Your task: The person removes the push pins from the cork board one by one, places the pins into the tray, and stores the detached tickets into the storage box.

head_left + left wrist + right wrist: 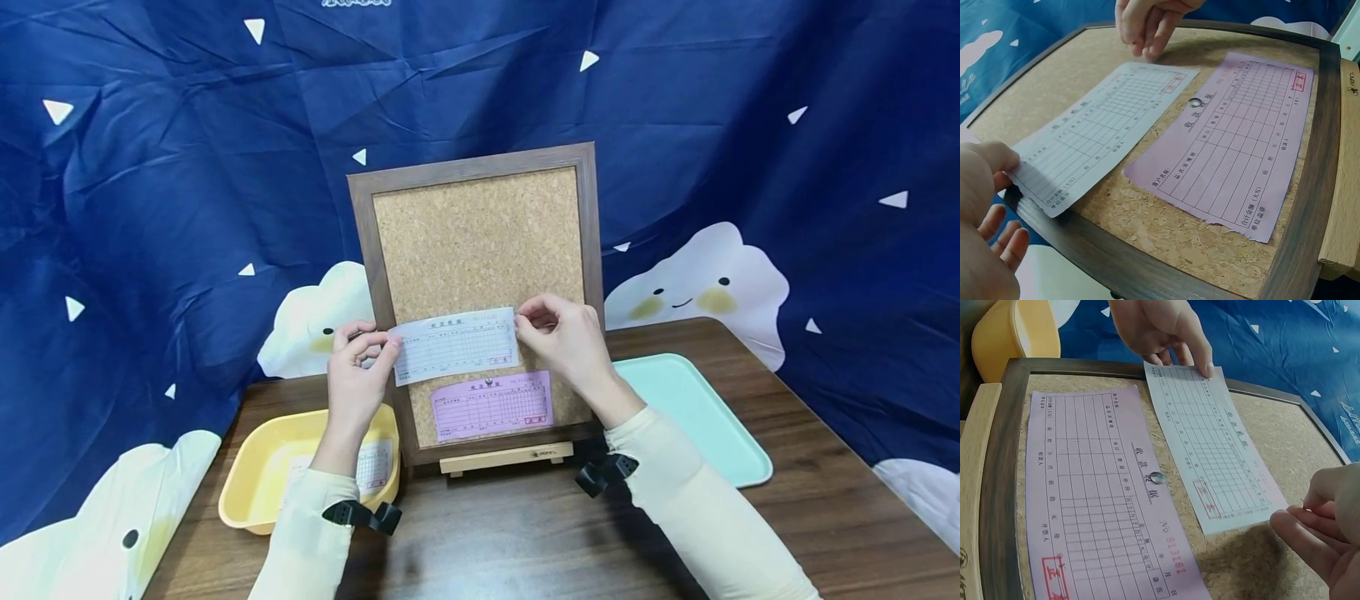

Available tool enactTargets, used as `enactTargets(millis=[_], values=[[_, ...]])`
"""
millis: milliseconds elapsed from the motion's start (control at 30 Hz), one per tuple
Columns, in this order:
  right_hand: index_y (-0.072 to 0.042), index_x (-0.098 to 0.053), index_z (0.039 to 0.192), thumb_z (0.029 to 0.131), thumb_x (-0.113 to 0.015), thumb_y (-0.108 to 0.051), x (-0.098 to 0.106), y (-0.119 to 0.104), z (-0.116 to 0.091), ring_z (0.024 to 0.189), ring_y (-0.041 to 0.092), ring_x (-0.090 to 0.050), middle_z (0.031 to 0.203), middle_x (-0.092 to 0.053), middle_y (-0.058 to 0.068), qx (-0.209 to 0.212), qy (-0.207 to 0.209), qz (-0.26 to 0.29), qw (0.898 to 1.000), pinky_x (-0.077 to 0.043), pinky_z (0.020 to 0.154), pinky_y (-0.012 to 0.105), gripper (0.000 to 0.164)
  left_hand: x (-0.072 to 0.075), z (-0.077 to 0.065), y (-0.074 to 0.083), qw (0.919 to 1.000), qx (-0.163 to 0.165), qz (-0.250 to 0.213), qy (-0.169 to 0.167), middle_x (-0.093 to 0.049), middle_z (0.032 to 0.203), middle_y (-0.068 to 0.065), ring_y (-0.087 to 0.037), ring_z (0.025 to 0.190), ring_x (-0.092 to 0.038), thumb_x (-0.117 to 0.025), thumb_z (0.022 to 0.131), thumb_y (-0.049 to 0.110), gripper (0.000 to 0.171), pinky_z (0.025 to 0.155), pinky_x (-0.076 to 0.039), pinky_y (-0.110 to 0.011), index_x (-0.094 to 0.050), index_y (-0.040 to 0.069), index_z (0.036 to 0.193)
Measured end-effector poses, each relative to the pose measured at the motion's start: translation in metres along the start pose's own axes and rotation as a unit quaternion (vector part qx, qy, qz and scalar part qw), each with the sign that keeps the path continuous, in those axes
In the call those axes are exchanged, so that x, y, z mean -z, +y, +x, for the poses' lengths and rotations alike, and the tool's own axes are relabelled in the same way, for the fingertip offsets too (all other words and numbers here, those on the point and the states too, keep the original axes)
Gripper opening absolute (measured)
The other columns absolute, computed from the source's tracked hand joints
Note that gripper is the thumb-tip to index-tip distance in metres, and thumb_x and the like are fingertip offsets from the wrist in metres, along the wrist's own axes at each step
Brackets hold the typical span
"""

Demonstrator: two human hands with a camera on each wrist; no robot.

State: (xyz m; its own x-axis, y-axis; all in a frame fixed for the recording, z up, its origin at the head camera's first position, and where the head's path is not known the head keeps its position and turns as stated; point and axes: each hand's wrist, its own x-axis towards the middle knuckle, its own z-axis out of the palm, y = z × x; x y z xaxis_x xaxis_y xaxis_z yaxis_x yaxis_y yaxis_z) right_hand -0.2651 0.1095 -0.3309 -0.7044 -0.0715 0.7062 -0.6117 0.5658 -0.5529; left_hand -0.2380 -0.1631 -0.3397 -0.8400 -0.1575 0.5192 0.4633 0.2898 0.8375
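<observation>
Blue slip (453,348): before the lower half of the cork board (480,233), just above the purple slip (491,408); its left end laps the left edge of the frame (377,275).
Left hand (358,367): pinches that end between thumb and fingers.
Right hand (566,342): fingertips drawn together by the opposite end; whether they grip paper or something small, one cannot tell.
Overlap: a pin near that left end could meet hard frame instead of cork.
Shadow: paper seems lifted off the cork at the right, so it could buckle or slant if pressed there first.
Clear pin (1157,478): seemingly the purple slip's only fixing; a brushing wrist could swivel it.
Wooden stand (506,458): under the board's bottom edge; one-sided pushing might rock the board.
</observation>
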Motion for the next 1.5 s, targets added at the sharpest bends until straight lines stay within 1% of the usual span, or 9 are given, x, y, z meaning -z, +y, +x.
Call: enactTargets(millis=[100,233,400,500,733,1000,1100,1233,1500], values=[[-0.009,-0.070,0.086,0.082,-0.069,-0.011,0.001,0.002,0.000,0.065,0.011,-0.065,0.078,-0.072,0.001,0.002,0.001,-0.001,1.000,-0.054,0.061,0.027,0.004,0.002,-0.001,0.000,0.9999,-0.006,-0.008,0.005,-0.047,0.114,-0.021,-0.025,0.086,-0.048,-0.068,0.086,0.004,0.016,0.074,-0.042,-0.025,-0.068,-0.011,0.092],[-0.009,-0.070,0.086,0.083,-0.069,-0.011,0.002,0.004,0.000,0.065,0.010,-0.065,0.078,-0.072,0.001,0.007,0.001,0.000,1.000,-0.054,0.061,0.026,0.004,0.003,-0.001,-0.002,0.9997,-0.005,-0.020,0.009,-0.048,0.107,-0.014,-0.015,0.074,-0.047,-0.069,0.086,0.005,0.016,0.065,-0.041,-0.019,-0.068,-0.009,0.093],[-0.010,-0.070,0.087,0.084,-0.068,-0.012,0.003,0.006,-0.002,0.066,0.009,-0.065,0.079,-0.072,0.001,0.000,-0.002,0.009,1.000,-0.053,0.062,0.022,0.003,0.005,-0.001,-0.004,0.9992,-0.011,-0.037,0.011,-0.052,0.101,-0.012,-0.008,0.076,-0.048,-0.068,0.086,0.005,0.016,0.062,-0.041,-0.013,-0.068,-0.009,0.093],[-0.011,-0.070,0.087,0.085,-0.068,-0.012,0.004,0.008,-0.003,0.067,0.008,-0.065,0.080,-0.071,-0.001,-0.004,-0.004,0.015,1.000,-0.053,0.062,0.021,0.003,0.007,-0.001,-0.005,0.9990,-0.021,-0.036,0.016,-0.056,0.097,-0.012,-0.008,0.075,-0.050,-0.068,0.087,0.005,0.015,0.062,-0.042,-0.014,-0.069,-0.008,0.092],[-0.011,-0.070,0.088,0.085,-0.068,-0.012,0.008,0.010,-0.004,0.067,0.008,-0.064,0.080,-0.071,-0.002,-0.005,-0.002,0.010,1.000,-0.052,0.062,0.021,0.004,0.010,-0.003,-0.006,0.9985,-0.047,-0.015,0.025,-0.063,0.090,-0.016,-0.009,0.070,-0.054,-0.068,0.087,0.006,0.015,0.061,-0.044,-0.015,-0.070,-0.006,0.095],[-0.010,-0.070,0.089,0.085,-0.069,-0.013,0.013,0.014,-0.008,0.066,0.009,-0.064,0.080,-0.071,0.000,0.002,-0.005,0.007,1.000,-0.054,0.061,0.025,0.004,0.014,-0.004,-0.008,0.9981,-0.053,0.004,0.030,-0.064,0.083,-0.016,-0.007,0.064,-0.052,-0.068,0.088,0.008,0.014,0.055,-0.041,-0.015,-0.071,-0.005,0.093],[-0.011,-0.070,0.089,0.085,-0.070,-0.012,0.016,0.016,-0.009,0.066,0.009,-0.065,0.081,-0.071,-0.001,0.000,-0.007,0.010,1.000,-0.053,0.061,0.023,0.004,0.016,-0.004,-0.010,0.9974,-0.063,0.007,0.033,-0.063,0.079,-0.018,-0.007,0.061,-0.050,-0.068,0.087,0.007,0.013,0.052,-0.039,-0.015,-0.071,-0.005,0.093],[-0.012,-0.070,0.090,0.085,-0.071,-0.014,0.019,0.019,-0.011,0.067,0.008,-0.064,0.082,-0.071,-0.003,-0.008,-0.009,0.016,1.000,-0.052,0.061,0.022,0.005,0.018,-0.005,-0.011,0.9964,-0.078,0.004,0.033,-0.063,0.076,-0.020,-0.007,0.059,-0.051,-0.068,0.087,0.004,0.012,0.052,-0.041,-0.014,-0.071,-0.006,0.092],[-0.012,-0.071,0.090,0.085,-0.071,-0.012,0.022,0.021,-0.014,0.068,0.008,-0.064,0.085,-0.072,-0.003,-0.003,-0.013,0.031,0.999,-0.052,0.062,0.020,0.005,0.021,-0.007,-0.010,0.9968,-0.059,0.003,0.053,-0.067,0.078,-0.021,-0.006,0.061,-0.058,-0.068,0.087,0.007,0.014,0.055,-0.045,-0.014,-0.071,-0.005,0.093]])
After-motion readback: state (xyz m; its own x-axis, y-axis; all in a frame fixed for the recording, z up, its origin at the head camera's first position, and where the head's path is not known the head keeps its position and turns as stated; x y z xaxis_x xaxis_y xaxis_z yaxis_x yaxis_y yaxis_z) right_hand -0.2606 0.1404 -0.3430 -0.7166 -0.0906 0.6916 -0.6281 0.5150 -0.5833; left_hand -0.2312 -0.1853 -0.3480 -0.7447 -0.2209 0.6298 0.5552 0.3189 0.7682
